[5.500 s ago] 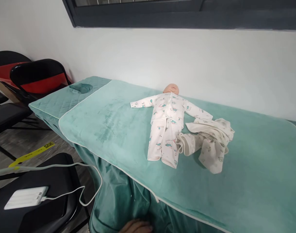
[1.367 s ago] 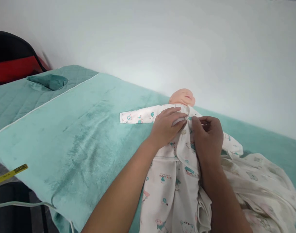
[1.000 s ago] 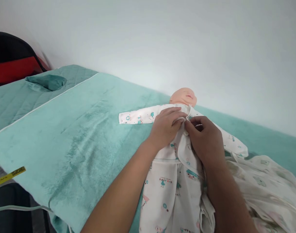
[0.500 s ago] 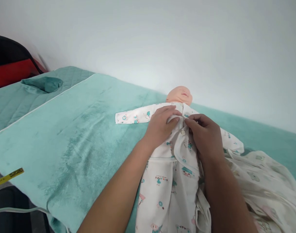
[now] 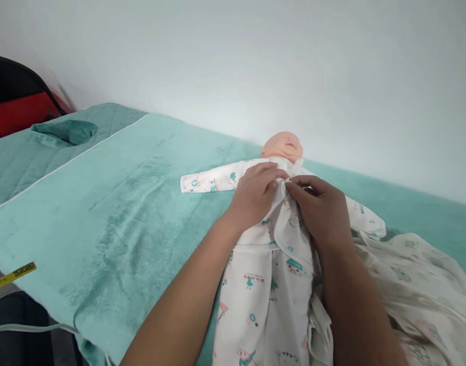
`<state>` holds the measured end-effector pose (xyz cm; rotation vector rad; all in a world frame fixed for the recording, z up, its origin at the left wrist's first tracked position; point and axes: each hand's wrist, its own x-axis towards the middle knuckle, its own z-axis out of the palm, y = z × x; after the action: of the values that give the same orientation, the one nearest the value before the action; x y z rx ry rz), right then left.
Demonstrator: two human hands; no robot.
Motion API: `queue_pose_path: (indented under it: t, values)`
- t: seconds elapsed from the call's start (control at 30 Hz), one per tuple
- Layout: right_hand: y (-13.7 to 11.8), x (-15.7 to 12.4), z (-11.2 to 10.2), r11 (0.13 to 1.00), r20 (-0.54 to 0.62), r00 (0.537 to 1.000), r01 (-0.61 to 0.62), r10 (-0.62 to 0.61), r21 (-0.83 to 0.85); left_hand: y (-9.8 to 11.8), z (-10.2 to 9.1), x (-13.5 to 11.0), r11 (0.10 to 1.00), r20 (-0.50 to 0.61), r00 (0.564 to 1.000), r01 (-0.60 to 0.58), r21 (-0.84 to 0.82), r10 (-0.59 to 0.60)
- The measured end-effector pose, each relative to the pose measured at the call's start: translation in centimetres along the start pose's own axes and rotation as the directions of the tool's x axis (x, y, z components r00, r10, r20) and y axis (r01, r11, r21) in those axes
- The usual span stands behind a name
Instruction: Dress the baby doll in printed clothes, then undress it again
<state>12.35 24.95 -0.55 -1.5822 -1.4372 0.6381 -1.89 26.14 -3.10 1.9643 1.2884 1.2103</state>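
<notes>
A baby doll (image 5: 282, 146) lies on its back, dressed in a white printed baby top (image 5: 252, 237) and matching printed trousers (image 5: 252, 305). On the doll's chest, my left hand (image 5: 256, 195) pinches the top's front edge between thumb and fingers. Just right of it, my right hand (image 5: 322, 208) grips the other side of the opening, its thumb and index finger pressed together. A pale button (image 5: 287, 203) shows below the fingertips. Whatever lies between the fingertips is hidden. The doll's sleeves stretch out to both sides.
The doll rests on a teal plush cover (image 5: 141, 223) against a white wall (image 5: 233, 66). A crumpled white printed cloth (image 5: 419, 284) lies at right. At left are a quilted teal cover with a hole (image 5: 68, 133), a red and black object (image 5: 19, 112), a yellow strip (image 5: 11, 277) and a cable (image 5: 30, 329).
My right fingertips have shifted slightly left and up, closer to my left fingertips. The top's front edge is pulled up a little, and a white flap now stands out near the doll's neck.
</notes>
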Motion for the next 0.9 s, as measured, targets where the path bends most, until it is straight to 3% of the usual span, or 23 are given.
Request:
queue_pose_path:
  t: [0.9]
  values:
    - [-0.35,0.21,0.33,0.999,-0.051,0.998,-0.039,0.037,-0.031,-0.13,-0.21,0.12,0.99,0.014,0.999,0.053,-0.131,-0.052]
